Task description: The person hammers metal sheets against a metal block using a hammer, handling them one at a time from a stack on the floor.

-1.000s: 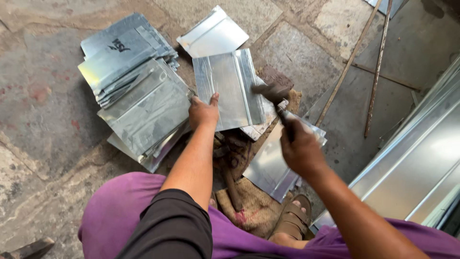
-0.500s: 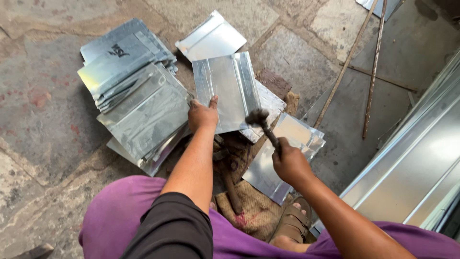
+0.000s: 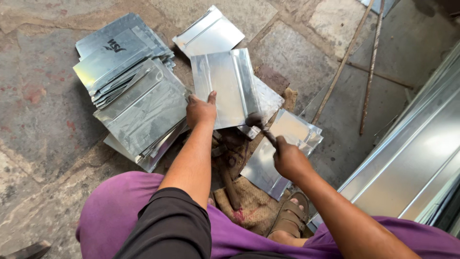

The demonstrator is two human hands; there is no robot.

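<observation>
My left hand [image 3: 200, 110] presses down on the near edge of a folded shiny metal sheet [image 3: 225, 86] lying on the stone floor in front of me. In my right hand [image 3: 289, 158] I grip the handle of a hammer [image 3: 258, 124]. Its dark head rests low on the sheet's lower right corner. My left thumb points up along the sheet.
A stack of similar metal sheets [image 3: 129, 81] lies to the left, more sheets [image 3: 282, 148] to the right and one [image 3: 208, 31] behind. Long metal rods [image 3: 369, 67] and large metal panels [image 3: 412, 153] are at right. My sandalled foot [image 3: 290, 218] rests on burlap sacking [image 3: 249, 201].
My right hand has swung the hammer down from a raised position onto the sheet's lower right corner. My left hand has stayed on the sheet.
</observation>
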